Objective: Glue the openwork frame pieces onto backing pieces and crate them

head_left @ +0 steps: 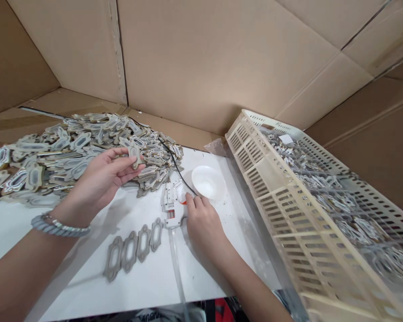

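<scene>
Between the thumb and fingers of my left hand (109, 176) is a small grey oval-holed plate (134, 156), held over the front right part of a big pile of similar plates (77, 147). My right hand (203, 219) has its fingers closed beside the white glue gun (172, 205), at its orange part and the black cord; what the fingertips grip is hidden. A clear glue stick (177, 268) runs from the gun toward the table's front edge. Several frame-shaped grey pieces (129, 251) lie in a slanting row left of it.
A white bowl (208, 182) stands just beyond my right hand. On the right is a long cream plastic crate (275, 201) holding many metal frames in plastic. Cardboard walls (201, 62) enclose the back and sides of the white table (147, 290).
</scene>
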A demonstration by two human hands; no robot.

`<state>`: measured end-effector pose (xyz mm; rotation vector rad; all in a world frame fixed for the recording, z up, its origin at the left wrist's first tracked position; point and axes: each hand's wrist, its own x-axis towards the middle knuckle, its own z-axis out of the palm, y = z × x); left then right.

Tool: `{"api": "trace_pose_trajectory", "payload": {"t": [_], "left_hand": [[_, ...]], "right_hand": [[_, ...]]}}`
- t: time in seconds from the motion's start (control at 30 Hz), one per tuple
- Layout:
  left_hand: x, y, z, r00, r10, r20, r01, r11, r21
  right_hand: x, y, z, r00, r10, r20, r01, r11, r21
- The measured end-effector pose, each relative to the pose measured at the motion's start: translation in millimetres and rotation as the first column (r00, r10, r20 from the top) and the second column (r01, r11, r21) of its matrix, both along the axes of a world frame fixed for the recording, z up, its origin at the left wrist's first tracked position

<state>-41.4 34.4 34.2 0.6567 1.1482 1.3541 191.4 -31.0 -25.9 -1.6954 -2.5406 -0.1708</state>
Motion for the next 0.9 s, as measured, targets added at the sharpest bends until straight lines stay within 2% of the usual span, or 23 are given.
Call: {"api": "trace_pose_trajectory", "payload": {"t": [0.13,0.2,0.27,0.37,0.47,0.57,0.6,0.67,0.73,0.9], "left_hand": [[0,1,3.7,0.999,0.044,-0.019,-0.045,0.999,-0.012],[0,1,4.5,0.998,0.048,-0.027,-0.048,0.999,-0.009],[1,1,3.8,0.998,0.043,-0.04,-0.043,0.999,0.001],[6,-1,-0.6,0.998,-0.002,-0.069,0.003,1.0,0.021],[13,-3,-7.3,0.991,-0.076,-0.114,0.08,0.996,0.032],[20,-7,-12.6,0.978,-0.13,-0.162,0.137,0.99,0.036],[22,-9,-13.6,0.974,-0.147,-0.175,0.156,0.987,0.038],[25,-12,-14.7,0.964,-0.18,-0.197,0.191,0.981,0.039],[26,-14,-15.5,0.957,-0.2,-0.212,0.214,0.976,0.044],[26,-20,-17.6,0.943,-0.228,-0.244,0.254,0.964,0.081]], "right_hand": [[4,1,5.7,0.98,-0.029,-0.196,0.013,0.997,-0.08],[8,1,11.3,0.931,-0.075,-0.357,0.024,0.989,-0.144],[11,3,16.8,0.818,-0.101,-0.567,-0.007,0.982,-0.187],[18,7,22.8,0.563,-0.118,-0.818,-0.082,0.977,-0.197],[25,9,25.5,0.391,-0.197,-0.899,-0.109,0.96,-0.257],[31,5,27.6,0.222,-0.34,-0.914,-0.192,0.904,-0.383],[32,3,28.5,0.191,-0.378,-0.906,-0.22,0.883,-0.415],[32,-1,30.0,0.205,-0.418,-0.885,-0.247,0.853,-0.46],[32,-3,30.2,0.262,-0.401,-0.878,-0.266,0.844,-0.465],[28,-1,26.2,0.381,-0.242,-0.892,-0.283,0.888,-0.362]]}}
